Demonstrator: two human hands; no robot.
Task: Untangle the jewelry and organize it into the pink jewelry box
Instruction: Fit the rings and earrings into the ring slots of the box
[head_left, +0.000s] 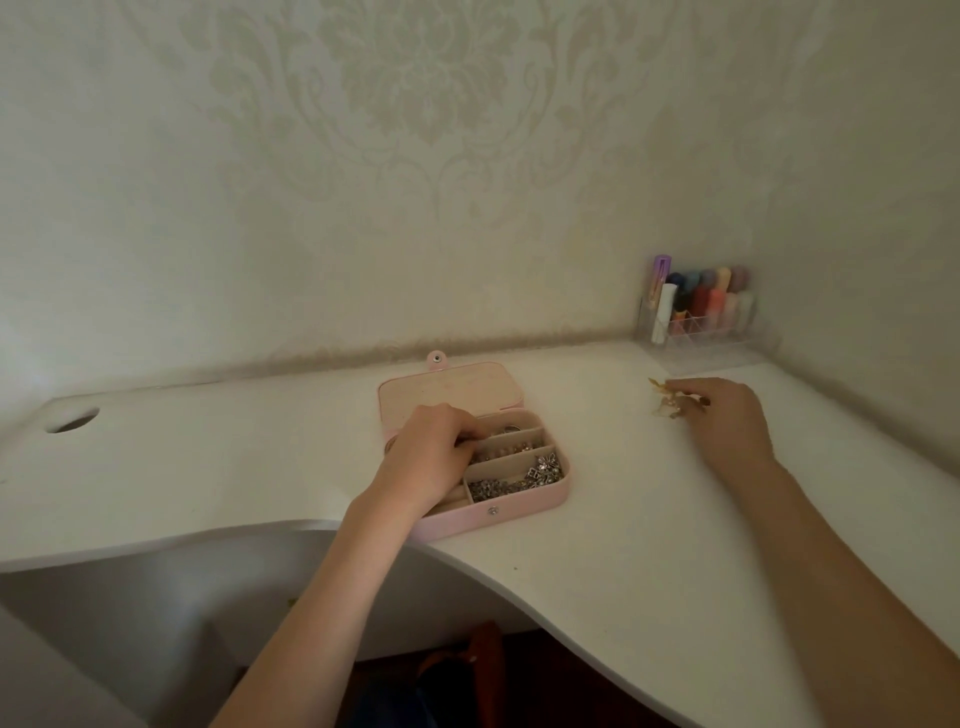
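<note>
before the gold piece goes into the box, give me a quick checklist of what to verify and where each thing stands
1. Pink jewelry box open, lid laid back: ok.
2. Gold jewelry in hand: ok, the right hand has its fingers on it on the white desk, well right of the box.
3. Gold jewelry untangled: cannot tell, too small and partly covered.
4. Way into the box clear: not ok, the left hand is inside it, fingers curled in the upper compartments.
5. Free compartment: cannot tell; the silver jewelry fills the right-hand sections and the hand hides the left ones.
6. Box steady on the desk: ok, it sits flat, near the front edge.
</note>
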